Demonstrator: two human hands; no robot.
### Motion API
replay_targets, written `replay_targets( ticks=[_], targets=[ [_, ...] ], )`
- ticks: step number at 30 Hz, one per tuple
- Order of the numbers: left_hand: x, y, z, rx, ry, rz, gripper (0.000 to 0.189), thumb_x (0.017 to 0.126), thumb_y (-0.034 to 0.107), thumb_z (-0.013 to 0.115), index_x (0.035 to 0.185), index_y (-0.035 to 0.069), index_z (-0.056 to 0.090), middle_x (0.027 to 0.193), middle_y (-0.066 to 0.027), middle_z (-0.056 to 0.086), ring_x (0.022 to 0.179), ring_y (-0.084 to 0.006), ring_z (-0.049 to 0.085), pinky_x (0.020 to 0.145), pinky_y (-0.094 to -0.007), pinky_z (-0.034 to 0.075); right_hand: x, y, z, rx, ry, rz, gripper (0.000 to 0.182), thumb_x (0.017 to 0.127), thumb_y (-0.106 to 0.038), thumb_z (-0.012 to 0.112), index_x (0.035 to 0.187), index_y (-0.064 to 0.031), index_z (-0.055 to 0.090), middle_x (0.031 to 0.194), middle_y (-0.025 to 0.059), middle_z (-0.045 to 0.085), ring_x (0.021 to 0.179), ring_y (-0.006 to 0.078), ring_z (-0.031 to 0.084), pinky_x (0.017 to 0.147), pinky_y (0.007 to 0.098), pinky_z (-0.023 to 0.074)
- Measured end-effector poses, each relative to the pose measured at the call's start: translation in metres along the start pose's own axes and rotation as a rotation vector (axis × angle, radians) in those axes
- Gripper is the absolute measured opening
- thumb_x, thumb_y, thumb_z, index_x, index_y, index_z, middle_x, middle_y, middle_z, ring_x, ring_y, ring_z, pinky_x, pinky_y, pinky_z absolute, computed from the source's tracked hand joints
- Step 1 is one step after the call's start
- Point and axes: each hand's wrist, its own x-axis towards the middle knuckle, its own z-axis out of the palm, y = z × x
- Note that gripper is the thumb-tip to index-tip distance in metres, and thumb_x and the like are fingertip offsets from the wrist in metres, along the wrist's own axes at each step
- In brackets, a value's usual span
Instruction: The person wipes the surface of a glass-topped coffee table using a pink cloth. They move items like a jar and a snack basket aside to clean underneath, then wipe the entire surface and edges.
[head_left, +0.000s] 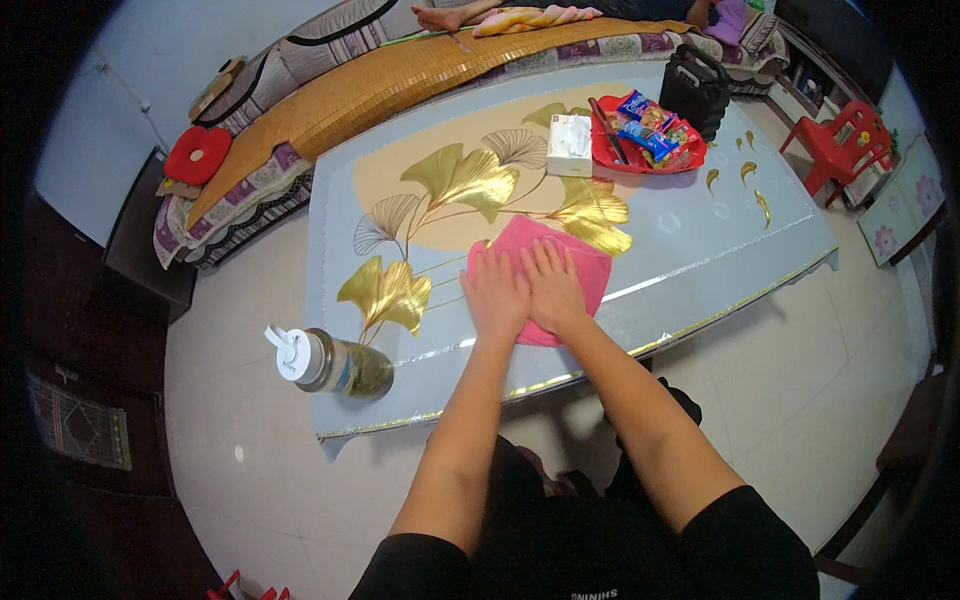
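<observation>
My left hand (496, 292) and my right hand (553, 285) lie flat, side by side, on a pink cloth (596, 274). Their palms rest on it with the fingers pointing away from me, and neither hand is closed around it. The cloth is spread on a table with a grey-blue cover (652, 262) printed with gold ginkgo leaves (457, 180). Part of the cloth is hidden under my hands.
A bottle with a white lid (337, 364) stands at the table's near left corner. Toward the far right are a tissue pack (570, 146), a red tray (649, 166) of wrapped snacks and a black speaker-like box (694, 94). Behind, a person's foot (439, 18) rests on a mat-covered sofa (360, 112).
</observation>
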Motion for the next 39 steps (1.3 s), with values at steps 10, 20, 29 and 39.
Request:
replay_targets(
  ticks=[10,20,29,39],
  targets=[
    [0.016,-0.009,0.016,-0.001,0.068,-0.019,0.052,0.090,0.033,0.047,0.133,0.006,0.056,0.145,-0.0194,0.045,0.140,-0.0379,0.032,0.112,-0.0595,0.021,0.019,0.003,0.009,-0.030,-0.049,0.018,0.056,0.099,-0.038,0.033,0.148,-0.0138,0.038,0.156,0.0124,0.030,0.147,0.0298,0.021,0.119,0.0516,0.0082],
    [-0.017,0.006,-0.004,0.161,-0.026,-0.076,0.054,0.093,0.040,0.041,0.135,0.008,0.056,0.142,-0.0251,0.046,0.140,-0.0436,0.028,0.114,-0.0576,0.016,-0.014,-0.004,-0.003,-0.002,-0.054,0.000,0.055,0.099,-0.038,0.033,0.148,-0.0151,0.040,0.157,0.0111,0.030,0.147,0.0286,0.021,0.118,0.0521,0.0076],
    [-0.056,0.003,-0.004,0.193,0.032,0.005,0.055,0.093,0.042,0.042,0.134,0.009,0.056,0.141,-0.0255,0.047,0.134,-0.0458,0.037,0.108,-0.0604,0.025,-0.051,-0.014,-0.014,-0.058,-0.108,-0.007,0.057,0.099,-0.039,0.032,0.150,-0.0147,0.034,0.157,0.0120,0.028,0.147,0.0295,0.020,0.118,0.0527,0.0077],
    [-0.087,0.006,-0.015,0.117,0.039,0.044,0.054,0.091,0.038,0.048,0.134,0.007,0.054,0.140,-0.0265,0.046,0.134,-0.0459,0.036,0.108,-0.0608,0.025,-0.080,-0.023,-0.022,-0.068,-0.124,-0.011,0.059,0.098,-0.040,0.033,0.151,-0.0130,0.033,0.158,0.0127,0.025,0.148,0.0304,0.017,0.118,0.0532,0.0066]
  ],
)
